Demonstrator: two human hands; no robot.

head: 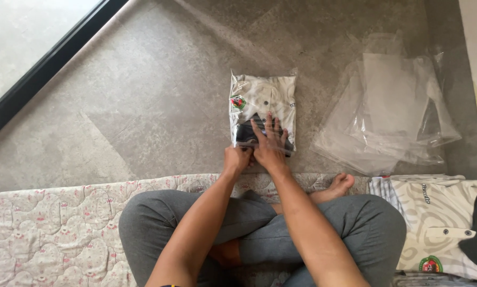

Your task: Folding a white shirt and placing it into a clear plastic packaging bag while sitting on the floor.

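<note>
Grey mottled floor [159,90] is filling the view, with a quilted floral mat [52,228] lying along its near edge under the seated person's crossed legs. Left hand [236,159] is closing its grip on the near edge of the clear bag [262,114], pinching it at the opening. Right hand [270,142] is pressing flat, fingers spread, on the folded shirt inside. Sealing seems to be the step; next calls for running along that edge. Empty bags [392,117] and another folded shirt [435,223] are waiting rightward.
</note>
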